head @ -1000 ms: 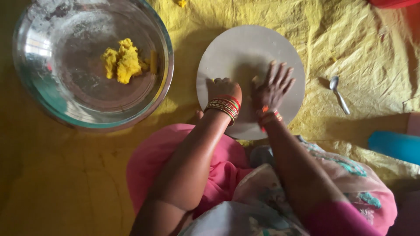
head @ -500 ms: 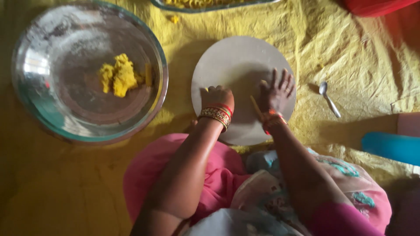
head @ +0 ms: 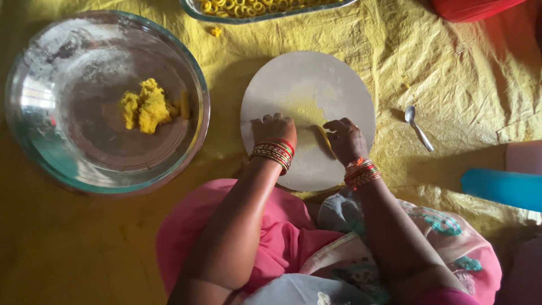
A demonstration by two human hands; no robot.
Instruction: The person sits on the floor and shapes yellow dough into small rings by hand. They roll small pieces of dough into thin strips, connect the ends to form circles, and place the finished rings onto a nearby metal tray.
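Yellow sheet covers the floor. Round board at centre: left hand curled, knuckles resting on it; right hand curled around a thin strip of yellow dough. Steel bowl to the left, dough lump inside. Spoon lies right of the board.

No packages, labels, signs or screens in view.
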